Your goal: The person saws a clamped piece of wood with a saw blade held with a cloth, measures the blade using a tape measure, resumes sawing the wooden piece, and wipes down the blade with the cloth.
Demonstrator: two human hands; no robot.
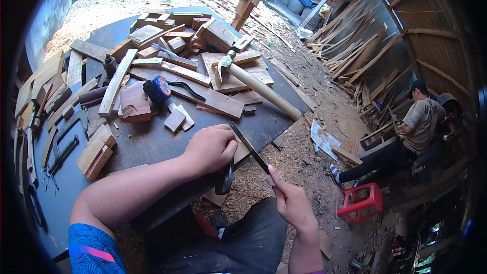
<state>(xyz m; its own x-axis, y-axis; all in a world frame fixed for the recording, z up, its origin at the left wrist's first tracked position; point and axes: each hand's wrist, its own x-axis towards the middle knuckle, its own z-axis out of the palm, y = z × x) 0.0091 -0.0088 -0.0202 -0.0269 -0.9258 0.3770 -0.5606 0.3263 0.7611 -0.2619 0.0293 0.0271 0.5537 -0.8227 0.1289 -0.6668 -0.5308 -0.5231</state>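
Near the table's front edge, my left hand (212, 147) is closed, its fingers curled over the near end of a small wood piece (241, 151). A dark C-shaped clamp (224, 178) hangs at the edge just below that hand. My right hand (293, 200) is closed around the lower end of a long dark file (251, 148), with the index finger stretched along it. The file slants up and left across the wood piece, its tip beside my left knuckles.
On the table (147, 147) are a hammer (258, 88), a tape measure (158, 89), a loose clamp (66, 155) and many wood blocks. A red stool (361, 203) stands at right, near a seated person (418, 122). Planks (350, 45) lean behind.
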